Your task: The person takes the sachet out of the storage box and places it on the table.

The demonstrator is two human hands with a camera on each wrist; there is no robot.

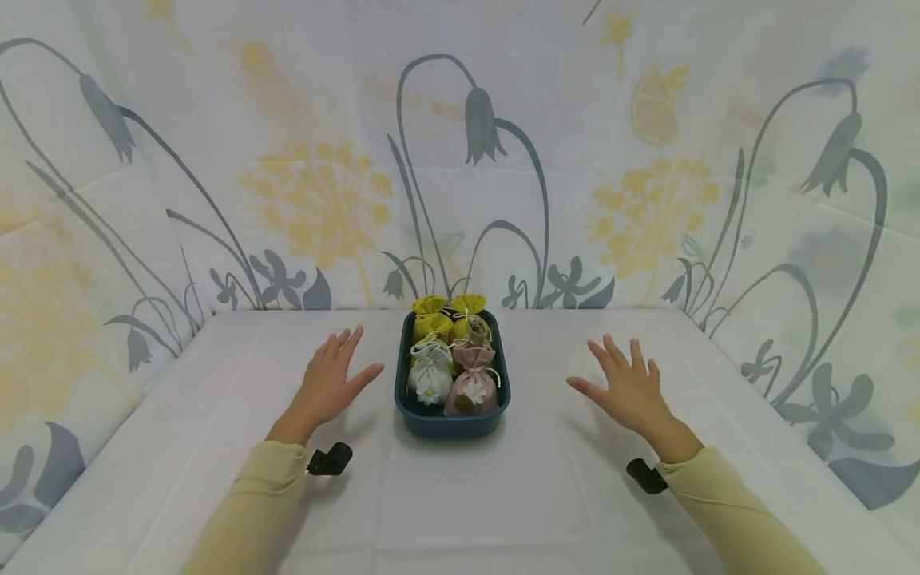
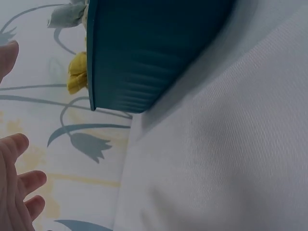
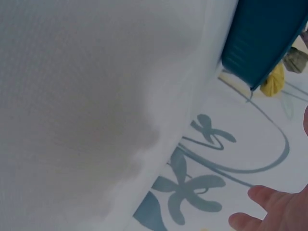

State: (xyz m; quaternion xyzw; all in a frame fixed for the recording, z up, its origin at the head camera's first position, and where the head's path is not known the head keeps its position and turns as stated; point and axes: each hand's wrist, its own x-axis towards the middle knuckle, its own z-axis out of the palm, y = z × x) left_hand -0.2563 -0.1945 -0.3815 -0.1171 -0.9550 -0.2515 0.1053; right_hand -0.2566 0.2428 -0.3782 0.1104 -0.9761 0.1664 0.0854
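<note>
A dark teal basket (image 1: 451,427) stands at the middle of the table, filled with several small drawstring pouches. Nearest the front are a pale grey-white pouch (image 1: 430,375) with a white flower and a pink pouch (image 1: 474,383), also with a white flower. Mustard-yellow pouches (image 1: 431,326) sit behind them, beside an olive-grey one (image 1: 477,329). To the left of the basket, my left hand (image 1: 325,387) is held with fingers spread, holding nothing. On the other side my right hand (image 1: 629,391) is likewise spread and holds nothing, apart from the basket.
A white cloth covers the table (image 1: 474,511). Behind and at both sides hangs a floral-printed curtain (image 1: 460,200), meeting the table just past the basket. Small black wrist cameras (image 1: 331,459) sit under both sleeves.
</note>
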